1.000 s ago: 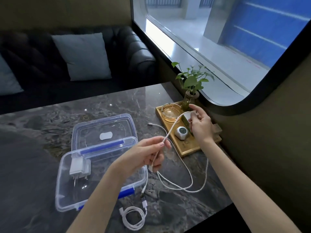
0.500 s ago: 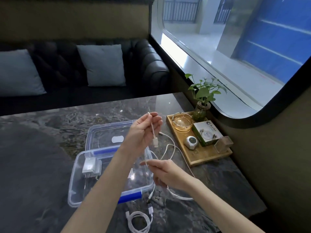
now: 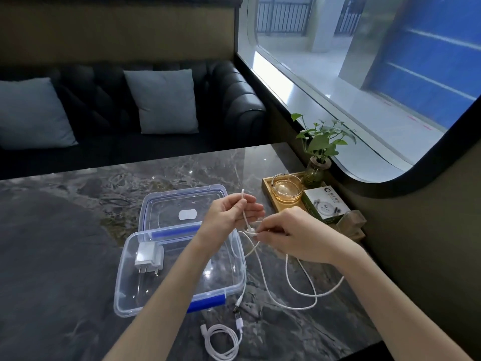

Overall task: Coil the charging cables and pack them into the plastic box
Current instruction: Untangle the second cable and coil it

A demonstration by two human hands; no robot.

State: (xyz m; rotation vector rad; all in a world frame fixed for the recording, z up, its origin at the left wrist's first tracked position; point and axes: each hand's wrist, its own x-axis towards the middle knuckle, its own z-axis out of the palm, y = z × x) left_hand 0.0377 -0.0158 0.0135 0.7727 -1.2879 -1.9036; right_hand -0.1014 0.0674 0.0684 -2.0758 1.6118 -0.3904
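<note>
A long white charging cable [image 3: 299, 280] runs from both hands down onto the marble table in loose loops. My left hand [image 3: 229, 217] holds its upper end upright between thumb and fingers, above the clear plastic box [image 3: 145, 303]. My right hand [image 3: 291, 235] pinches the same cable just to the right, where a small loop forms. The box stands open with a white charger plug [image 3: 148, 257] inside. Its lid [image 3: 182, 204] lies behind it. A second white cable [image 3: 222, 341] lies coiled near the table's front edge.
A wooden tray [image 3: 270, 188] at the right holds a glass ashtray [image 3: 286, 188], a green and white packet [image 3: 325, 207] and a small potted plant [image 3: 317, 162]. A black sofa with grey cushions stands behind the table [image 3: 65, 230]. The window wall is on the right.
My right hand came back from the tray, dipped low, then rose to meet my left hand. Both hands now hold the cable close together above the box.
</note>
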